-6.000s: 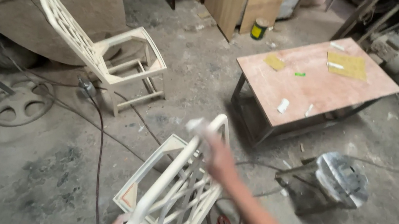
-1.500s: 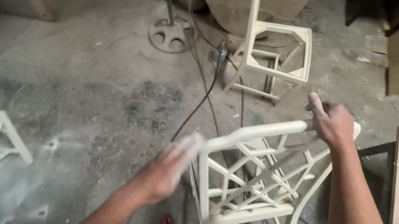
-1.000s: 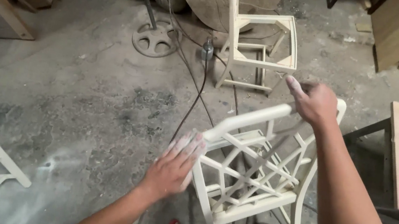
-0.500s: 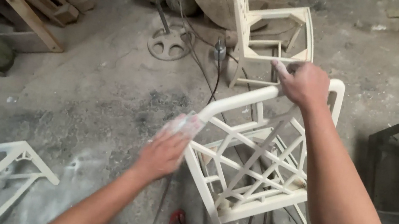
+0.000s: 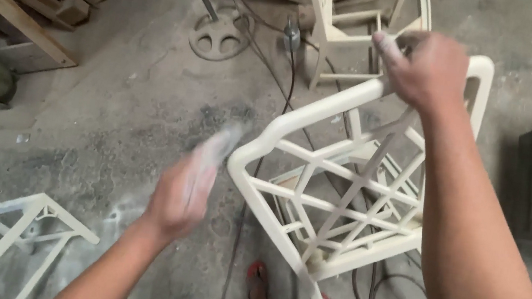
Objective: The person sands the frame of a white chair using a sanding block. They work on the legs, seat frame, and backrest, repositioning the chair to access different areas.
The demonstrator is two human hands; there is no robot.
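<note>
Cream-painted lattice chair back stands tilted on the dusty floor. Right hand has its fingers wrapped round the top rail; left hand, blurred, hangs just beside the left corner, grip unclear. Another chair stands behind.

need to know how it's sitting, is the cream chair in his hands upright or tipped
Tipped. The cream chair leans, its back frame slanting; the right hand grips its top rail. The blurred left hand is beside its corner.
</note>
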